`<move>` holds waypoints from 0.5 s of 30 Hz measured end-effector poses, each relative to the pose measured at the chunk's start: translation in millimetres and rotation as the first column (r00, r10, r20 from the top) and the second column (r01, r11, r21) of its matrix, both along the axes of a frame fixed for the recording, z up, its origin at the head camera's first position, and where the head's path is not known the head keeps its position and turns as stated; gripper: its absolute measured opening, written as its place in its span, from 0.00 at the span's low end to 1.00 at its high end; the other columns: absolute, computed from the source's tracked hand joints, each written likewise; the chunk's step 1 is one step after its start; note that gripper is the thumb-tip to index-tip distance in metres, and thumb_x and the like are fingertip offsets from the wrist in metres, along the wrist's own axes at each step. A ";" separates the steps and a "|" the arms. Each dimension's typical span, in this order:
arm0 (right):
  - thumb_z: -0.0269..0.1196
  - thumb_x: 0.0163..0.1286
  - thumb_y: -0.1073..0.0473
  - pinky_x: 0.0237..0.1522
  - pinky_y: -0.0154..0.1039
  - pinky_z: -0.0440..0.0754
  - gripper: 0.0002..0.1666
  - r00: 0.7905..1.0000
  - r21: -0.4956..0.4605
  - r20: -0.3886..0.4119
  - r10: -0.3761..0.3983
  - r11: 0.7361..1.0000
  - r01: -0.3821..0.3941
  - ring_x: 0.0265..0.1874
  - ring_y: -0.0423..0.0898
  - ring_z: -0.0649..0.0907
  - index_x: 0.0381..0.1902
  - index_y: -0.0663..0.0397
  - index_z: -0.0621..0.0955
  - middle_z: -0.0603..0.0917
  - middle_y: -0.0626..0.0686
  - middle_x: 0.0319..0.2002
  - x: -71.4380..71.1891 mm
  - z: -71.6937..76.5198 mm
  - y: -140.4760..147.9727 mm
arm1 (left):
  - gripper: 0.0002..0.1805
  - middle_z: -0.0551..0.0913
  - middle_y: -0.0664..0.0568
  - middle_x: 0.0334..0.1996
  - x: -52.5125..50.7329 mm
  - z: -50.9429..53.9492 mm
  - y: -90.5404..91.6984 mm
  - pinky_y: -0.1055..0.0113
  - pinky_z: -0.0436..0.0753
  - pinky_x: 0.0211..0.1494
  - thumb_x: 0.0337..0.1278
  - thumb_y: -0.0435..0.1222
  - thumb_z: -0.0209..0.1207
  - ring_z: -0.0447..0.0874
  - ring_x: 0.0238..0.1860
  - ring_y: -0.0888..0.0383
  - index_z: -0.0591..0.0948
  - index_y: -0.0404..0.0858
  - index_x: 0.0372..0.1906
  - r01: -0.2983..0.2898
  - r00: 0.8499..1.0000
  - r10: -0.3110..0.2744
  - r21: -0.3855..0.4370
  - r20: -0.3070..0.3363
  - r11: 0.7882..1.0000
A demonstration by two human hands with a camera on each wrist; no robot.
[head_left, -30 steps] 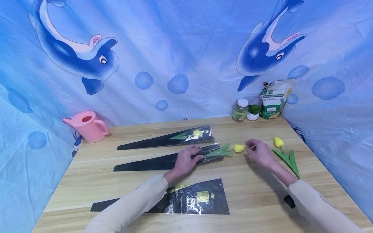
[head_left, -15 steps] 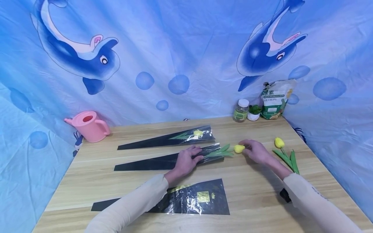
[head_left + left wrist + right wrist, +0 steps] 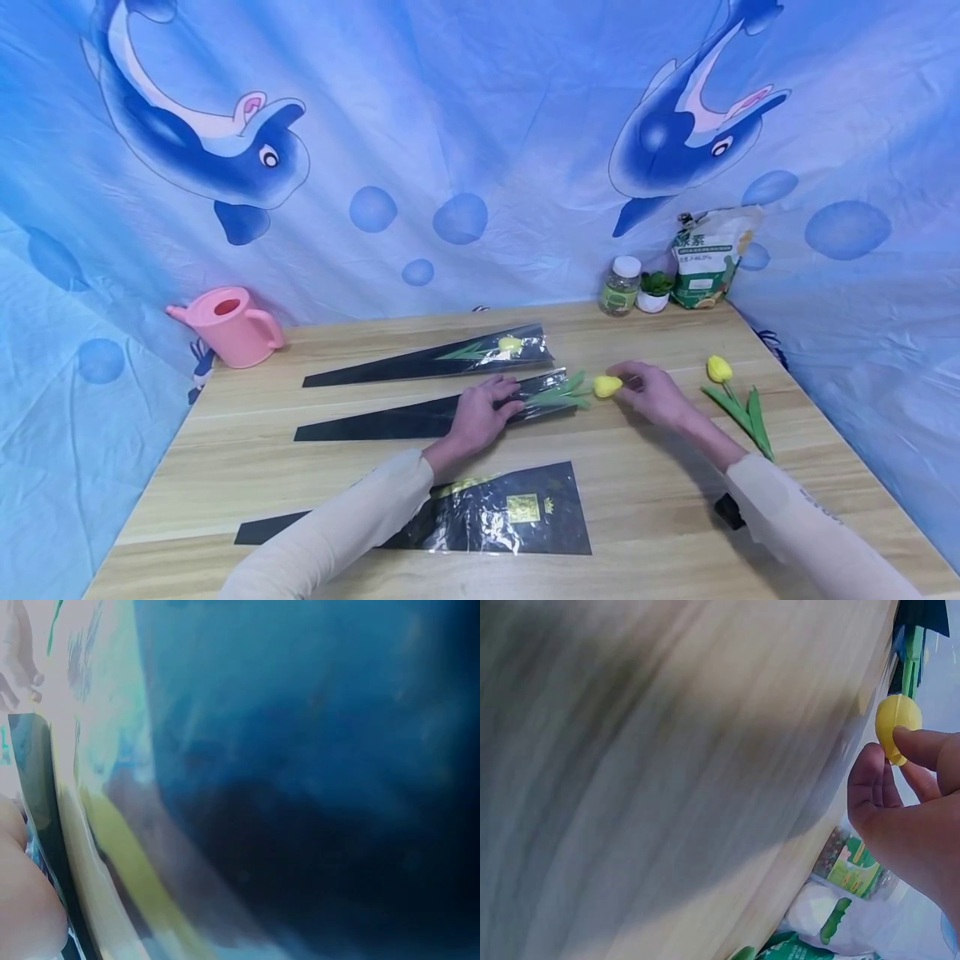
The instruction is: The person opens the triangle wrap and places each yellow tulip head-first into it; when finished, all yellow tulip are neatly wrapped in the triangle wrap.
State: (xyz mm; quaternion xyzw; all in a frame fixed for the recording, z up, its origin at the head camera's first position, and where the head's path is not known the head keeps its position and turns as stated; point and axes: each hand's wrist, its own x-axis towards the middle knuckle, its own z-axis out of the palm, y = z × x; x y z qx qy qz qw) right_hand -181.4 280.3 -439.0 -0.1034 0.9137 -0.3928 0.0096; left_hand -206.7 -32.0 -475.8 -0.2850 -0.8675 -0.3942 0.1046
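Observation:
My right hand (image 3: 651, 395) pinches the yellow head of an artificial tulip (image 3: 607, 387) between thumb and fingertips; the right wrist view shows that yellow bloom (image 3: 898, 720) up close. The tulip's green leaves (image 3: 558, 395) lie inside the mouth of a black and clear flower sleeve (image 3: 375, 418), and the head is outside it. Near this mouth, my left hand (image 3: 478, 417) holds the sleeve with fingers and thumb across it. Sleeve film fills most of the left wrist view, blurred. How far the stem reaches inside is hidden.
Behind lies another sleeve (image 3: 390, 367) with a yellow tulip inside. A flat sleeve (image 3: 555, 508) lies in front, under the left forearm. One loose tulip (image 3: 718, 369) is at the right. A pink watering can (image 3: 232, 329), jar (image 3: 620, 287), potted plant (image 3: 654, 292) and bag (image 3: 705, 262) stand at the back.
The right hand has moved left and shifted its hold onto the tulip head. The tulip has slid slightly left, deeper into the sleeve. The left hand has stayed in place.

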 end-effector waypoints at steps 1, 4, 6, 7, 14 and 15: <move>0.65 0.66 0.70 0.42 0.49 0.85 0.22 1.000 -0.010 -0.001 0.004 1.000 -0.004 0.46 0.60 0.82 0.58 0.69 0.77 0.81 0.67 0.51 0.6 -0.3 -1.4 | 0.19 0.83 0.42 0.54 -0.1 0.0 0.2 0.48 0.73 0.65 0.56 0.36 0.71 0.78 0.61 0.42 0.85 0.31 0.51 0.001 1.000 -0.001 -0.002 -0.003 1.000; 0.65 0.65 0.70 0.39 0.46 0.86 0.22 1.000 -0.034 -0.001 0.016 0.999 -0.016 0.46 0.60 0.82 0.58 0.69 0.77 0.81 0.67 0.51 1.8 -1.4 -5.6 | 0.20 0.83 0.41 0.54 0.5 0.6 0.4 0.48 0.73 0.65 0.56 0.36 0.71 0.78 0.61 0.42 0.85 0.31 0.51 0.004 1.000 -0.004 -0.004 -0.003 1.000; 0.65 0.65 0.70 0.35 0.43 0.86 0.23 1.000 -0.053 -0.004 0.027 0.998 -0.027 0.45 0.59 0.82 0.58 0.69 0.77 0.81 0.67 0.51 2.0 -2.6 -8.4 | 0.20 0.83 0.41 0.54 0.9 1.0 0.6 0.48 0.73 0.65 0.56 0.36 0.71 0.78 0.61 0.42 0.85 0.30 0.51 0.006 1.000 -0.006 -0.002 -0.001 1.000; 0.65 0.65 0.70 0.33 0.41 0.86 0.23 1.000 -0.063 -0.004 0.029 0.998 -0.030 0.45 0.59 0.82 0.58 0.69 0.78 0.81 0.67 0.51 2.2 -2.8 -10.2 | 0.20 0.83 0.41 0.54 1.2 1.3 0.7 0.48 0.73 0.66 0.56 0.36 0.71 0.78 0.61 0.41 0.85 0.30 0.52 0.006 1.000 -0.006 0.001 0.003 1.000; 0.66 0.64 0.71 0.29 0.39 0.85 0.22 0.999 -0.141 0.013 0.050 0.989 -0.048 0.40 0.55 0.83 0.56 0.70 0.78 0.84 0.64 0.45 0.7 -4.1 -24.5 | 0.20 0.84 0.40 0.53 1.2 1.7 1.4 0.47 0.75 0.64 0.55 0.36 0.71 0.79 0.60 0.41 0.85 0.30 0.51 0.010 1.000 -0.010 0.005 -0.019 1.000; 0.66 0.63 0.71 0.29 0.40 0.85 0.21 0.999 -0.148 0.016 0.049 0.988 -0.046 0.38 0.54 0.83 0.55 0.70 0.78 0.84 0.63 0.43 0.2 -4.5 -26.4 | 0.20 0.84 0.40 0.53 1.1 1.6 1.5 0.47 0.75 0.64 0.55 0.36 0.71 0.79 0.60 0.41 0.85 0.30 0.51 0.011 1.000 -0.010 0.005 -0.025 1.000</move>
